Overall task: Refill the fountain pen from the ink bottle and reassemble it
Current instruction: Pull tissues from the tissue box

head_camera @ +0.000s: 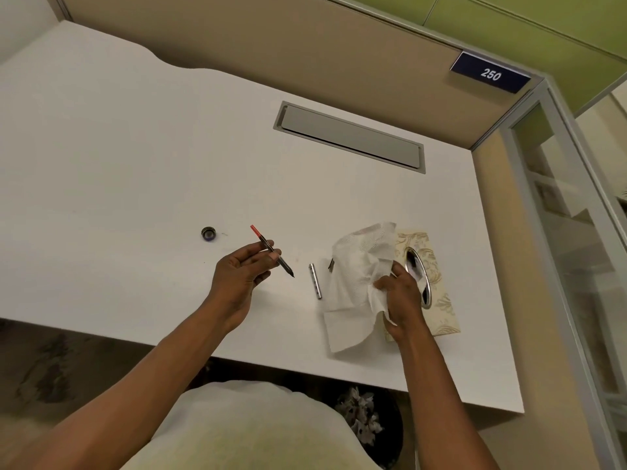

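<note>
My left hand (pixel 242 271) holds the pen's inner section (pixel 271 250) above the white desk (pixel 135 164), its red converter end pointing away and its dark nib pointing down to the right. My right hand (pixel 402 295) grips a white tissue (pixel 353 286) that hangs crumpled over the desk beside the tissue box (pixel 432 266). A silver pen barrel (pixel 315 280) lies on the desk between my hands. The ink bottle's dark cap (pixel 208 233) rests upside down to the left. A small dark piece (pixel 330 263) peeks out at the tissue's left edge. The ink bottle itself is not visible.
A grey cable hatch (pixel 349 136) is set into the desk at the back. A beige partition with a "250" sign (pixel 490 74) rises behind and to the right. Below the desk's front edge stands a bin (pixel 364 422) with crumpled tissues.
</note>
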